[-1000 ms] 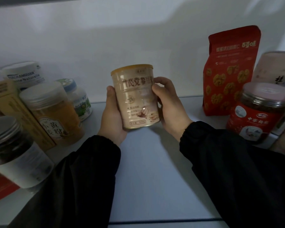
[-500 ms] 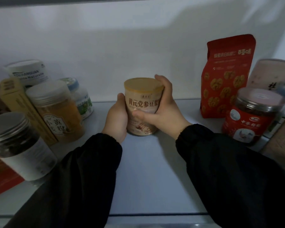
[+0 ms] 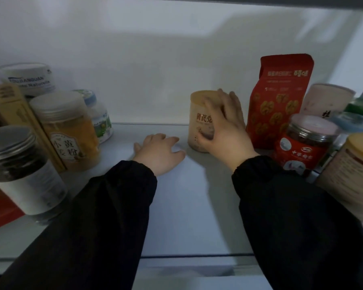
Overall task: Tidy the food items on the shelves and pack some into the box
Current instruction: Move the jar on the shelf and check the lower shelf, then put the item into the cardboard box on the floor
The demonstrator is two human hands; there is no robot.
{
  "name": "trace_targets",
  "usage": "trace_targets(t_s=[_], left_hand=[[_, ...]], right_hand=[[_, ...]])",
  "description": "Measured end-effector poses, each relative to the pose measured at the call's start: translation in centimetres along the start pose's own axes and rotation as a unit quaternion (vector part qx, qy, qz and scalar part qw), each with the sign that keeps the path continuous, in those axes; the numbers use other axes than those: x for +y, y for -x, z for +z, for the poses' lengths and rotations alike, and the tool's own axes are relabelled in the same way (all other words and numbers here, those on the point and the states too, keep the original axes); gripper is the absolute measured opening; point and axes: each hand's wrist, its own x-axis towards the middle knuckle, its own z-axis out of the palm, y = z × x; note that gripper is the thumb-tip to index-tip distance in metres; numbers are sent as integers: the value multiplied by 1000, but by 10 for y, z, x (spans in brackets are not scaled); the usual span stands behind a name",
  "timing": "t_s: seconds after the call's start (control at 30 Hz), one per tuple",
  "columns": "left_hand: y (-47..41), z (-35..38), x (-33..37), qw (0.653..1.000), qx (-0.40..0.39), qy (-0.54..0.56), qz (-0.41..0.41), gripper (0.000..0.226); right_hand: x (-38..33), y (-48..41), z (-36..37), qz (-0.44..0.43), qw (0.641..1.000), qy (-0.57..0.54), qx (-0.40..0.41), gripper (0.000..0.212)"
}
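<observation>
Now the tall beige round can with a yellow lid [image 3: 199, 122] stands further right and back on the white shelf [image 3: 176, 195], just beside the red paper bag with walnut pictures [image 3: 279, 101]. Before, both hands held it near the middle. The left hand [image 3: 157, 151] has let go and lies flat and open on the shelf, apart from the can. The right hand [image 3: 226, 135] rests on the can's side with its fingers spread and fairly straight — pushing, not squeezing, I think. To do this well, push low and slow so the can stays upright and does not knock the bag or the red-labelled clear jar [image 3: 302, 149] nearby.
</observation>
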Motion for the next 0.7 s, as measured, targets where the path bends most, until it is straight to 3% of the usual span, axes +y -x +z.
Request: trace_targets(t_s=[0.17,0.6,0.7], left_hand=[[3,2,0,998,-33,-53,2,67],[18,10,3,997,23,-60,-31,67],[30,7,3,996,26,-66,-57,68]], right_hand=[[3,-6,2,35,999,8,-24,87],[3,-8,2,84,995,-24,-50,91],[-3,-1,2,58,998,-3,-9,91]])
